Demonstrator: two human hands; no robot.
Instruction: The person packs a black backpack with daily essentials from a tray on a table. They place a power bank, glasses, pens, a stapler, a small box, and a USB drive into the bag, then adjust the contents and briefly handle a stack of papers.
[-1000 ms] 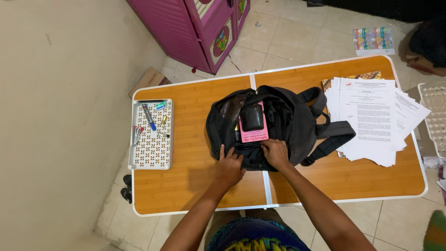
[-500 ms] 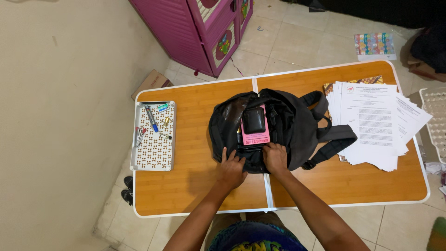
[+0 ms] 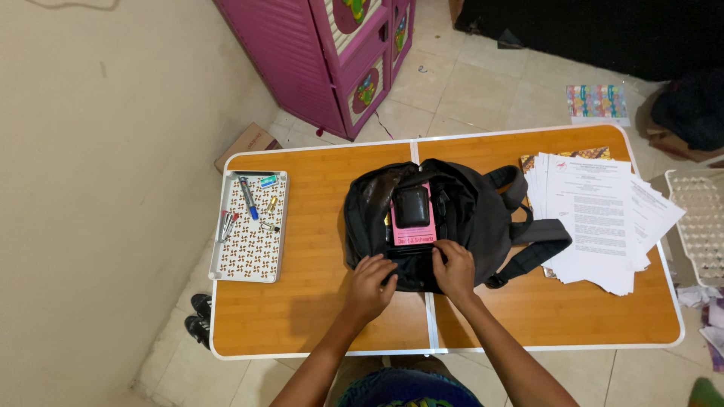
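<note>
Backpack [image 3: 467,218], one, black, lies flat at the middle of the wooden desk [image 3: 317,316], its two straps trailing off to the right. On top of it rest one pink booklet [image 3: 411,230] and, upon that, one small black wallet [image 3: 412,206]. Both hands work at the near edge of the bag: the left hand [image 3: 371,285] has its fingers curled and pinching the black fabric by the pocket opening, and the right hand [image 3: 455,267] lies just beside it, fingers bent and gripping the same edge. The two hands are close, almost touching.

To the right of the bag, partly under a strap, spreads one loose stack of printed white papers [image 3: 596,218], fanned out toward the desk's right edge. At the left end sits one patterned tray [image 3: 245,252] holding a few pens and small oddments, too small to count surely. Beyond the desk stand one purple cabinet [image 3: 302,60] and, on the tiled floor, one colourful sheet [image 3: 597,102]. An egg tray [image 3: 701,218] shows at the right margin.
</note>
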